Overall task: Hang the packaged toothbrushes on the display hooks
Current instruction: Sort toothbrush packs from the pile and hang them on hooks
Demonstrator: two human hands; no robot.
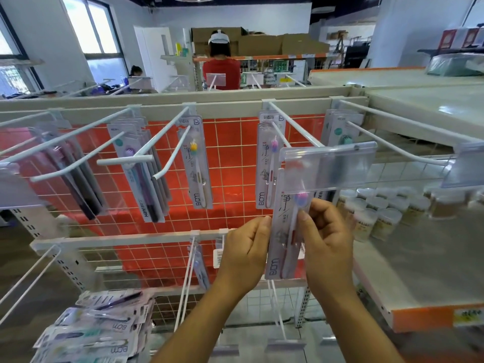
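Observation:
Both my hands hold one packaged toothbrush (pixel 284 221), upright, in front of the wire rack. My left hand (pixel 246 255) pinches its left edge and my right hand (pixel 327 239) grips its right side, thumb on the front. The pack's top sits behind the clear price tag holder (pixel 330 166) at the tip of a white display hook (pixel 293 127). Another pack of the same kind (pixel 269 158) hangs further back on that hook. Other hooks carry a yellow-headed toothbrush pack (pixel 195 163) and several darker packs (pixel 146 174). A heap of loose toothbrush packs (pixel 99 331) lies at the lower left.
Long white hooks (pixel 78 142) jut toward me across the upper rail, some bare. A lower rail has hooks (pixel 188 279) too. On the shelf to the right stand several round containers (pixel 379 213). A person in a red top (pixel 222 72) stands behind the rack.

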